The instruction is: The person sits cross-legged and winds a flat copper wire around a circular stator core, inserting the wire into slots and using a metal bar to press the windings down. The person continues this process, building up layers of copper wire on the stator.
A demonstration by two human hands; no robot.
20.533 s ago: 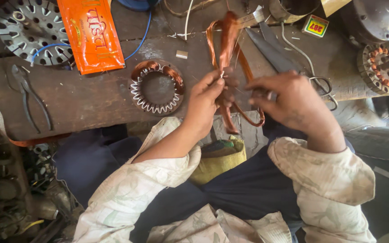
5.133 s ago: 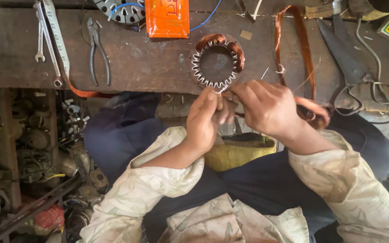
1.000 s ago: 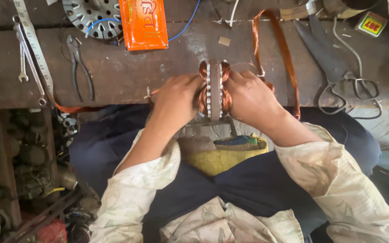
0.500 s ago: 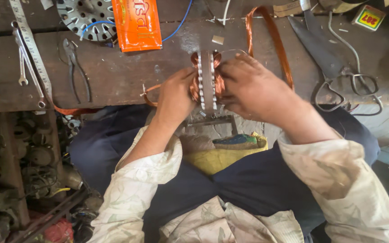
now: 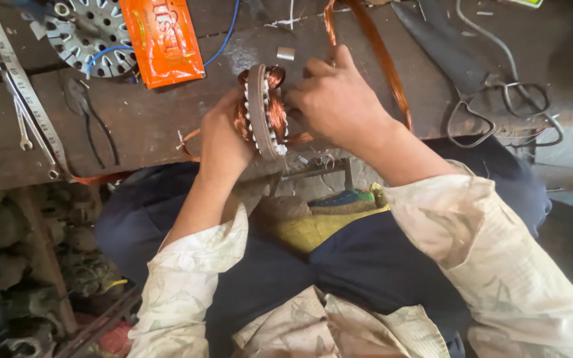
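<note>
A ring-shaped motor stator (image 5: 262, 109) with copper windings stands on edge at the front of the dark wooden bench (image 5: 154, 126). My left hand (image 5: 223, 142) grips its left side. My right hand (image 5: 336, 99) presses against its right side, fingers on the copper coil. A loop of loose copper wire (image 5: 382, 63) runs from behind my right hand up to the back of the bench. Which strand my right fingers pinch is hidden.
An orange packet (image 5: 162, 40) and a perforated metal disc (image 5: 84, 36) lie at the back left. A steel ruler (image 5: 28, 106), a spanner (image 5: 22, 126) and pliers (image 5: 91, 119) lie left. Large shears (image 5: 472, 79) lie right. Scrap motor parts fill the floor at left.
The stator has stayed upright on edge between both hands and shifted slightly toward the back of the bench. My right hand has moved further over its right side.
</note>
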